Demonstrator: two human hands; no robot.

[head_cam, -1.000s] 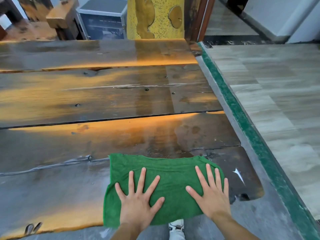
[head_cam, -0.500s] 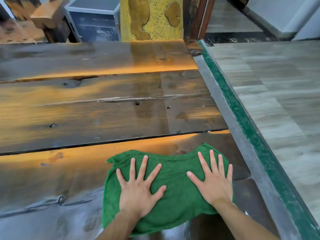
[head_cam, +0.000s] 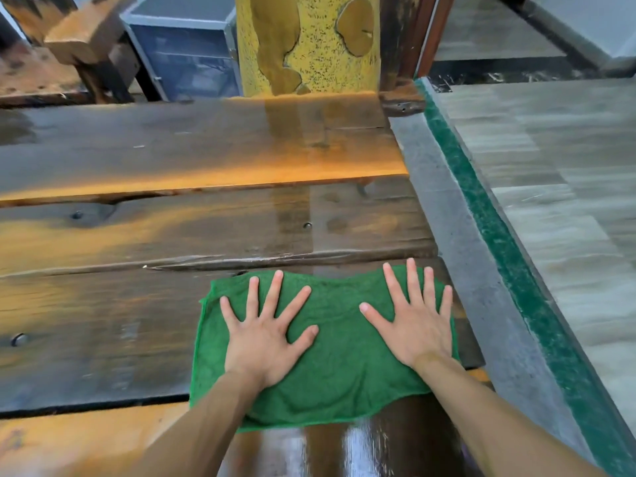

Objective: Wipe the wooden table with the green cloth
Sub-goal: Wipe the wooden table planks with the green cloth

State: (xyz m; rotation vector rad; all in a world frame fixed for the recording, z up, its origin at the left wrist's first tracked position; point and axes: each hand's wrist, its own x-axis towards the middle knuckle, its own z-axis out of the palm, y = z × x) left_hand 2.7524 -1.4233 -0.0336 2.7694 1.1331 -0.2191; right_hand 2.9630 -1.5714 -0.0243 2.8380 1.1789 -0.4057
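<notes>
Under both palms lies the green cloth [head_cam: 337,359], spread flat on the wooden table [head_cam: 172,235] near its right-hand edge. Left hand [head_cam: 265,335] is planted on the cloth's left half, fingers straight and fanned wide, thumb angled toward the middle, gripping nothing, just pressing down. Right hand [head_cam: 418,325] mirrors it on the right half, fingers splayed and flat, thumb pointing inward, and its fingertips reach the cloth's far edge. Between the two thumbs the cloth shows a bare green patch with soft wrinkles. Its near edge hangs just short of the forearms' crossing, over a dark, glossy stretch of plank that catches bright reflections.

Out beyond the fingertips, the table runs on in broad dark planks with orange streaks, long cracks between them, and a few round bolt heads [head_cam: 307,225] set into the wood. To the right of the right hand, a grey concrete strip [head_cam: 461,256] borders the table, and a green painted band [head_cam: 495,235] runs alongside it, with pale tiled floor [head_cam: 557,187] further out. Far ahead of the hands stands a yellow speckled pillar [head_cam: 309,43] at the table's far edge, a dark cabinet [head_cam: 186,49] to its left, and a wooden block [head_cam: 86,36] beyond that.
</notes>
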